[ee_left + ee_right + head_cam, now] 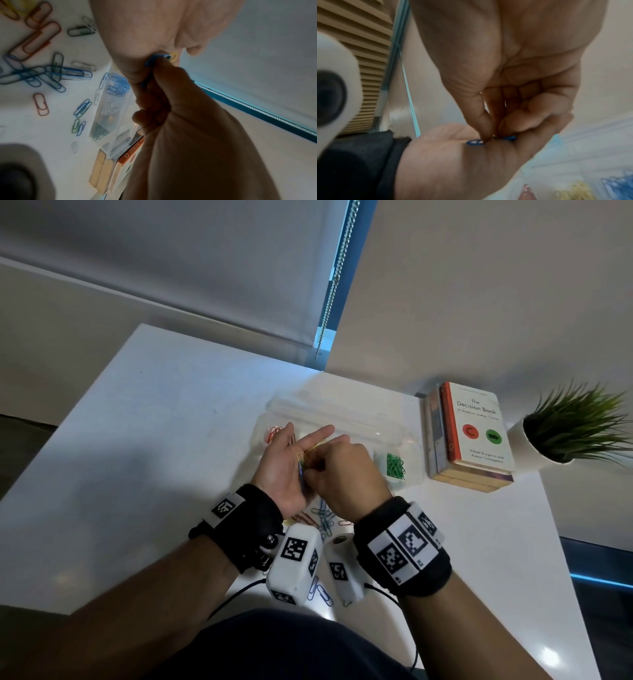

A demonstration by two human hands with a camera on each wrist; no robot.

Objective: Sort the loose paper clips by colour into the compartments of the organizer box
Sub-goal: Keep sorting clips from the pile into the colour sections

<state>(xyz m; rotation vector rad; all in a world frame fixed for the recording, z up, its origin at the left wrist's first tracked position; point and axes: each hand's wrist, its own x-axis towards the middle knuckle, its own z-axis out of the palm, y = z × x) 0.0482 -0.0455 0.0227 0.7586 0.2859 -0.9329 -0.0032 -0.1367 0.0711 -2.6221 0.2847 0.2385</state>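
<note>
Centre of the head view: left hand (284, 467) palm-up with fingers straight, blue paper clip (475, 142) and yellow clip (301, 456) lying on it. Right hand (342, 474) has a narrow grip, thumb and fingertips pinching the blue clip against the left palm. Clear organizer box (404, 440) just behind the hands, green clips (395, 465) in its right compartment. Loose clips (42, 75) on the bench (154, 422) below the hands.

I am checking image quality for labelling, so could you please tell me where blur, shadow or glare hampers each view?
Head view: sharp, a dim shadow on the white table, small glare spots near its front edge. Left wrist view: the right hand is dark and underexposed, the loose coloured paper clips soft. Right wrist view: blurred throughout.
</note>
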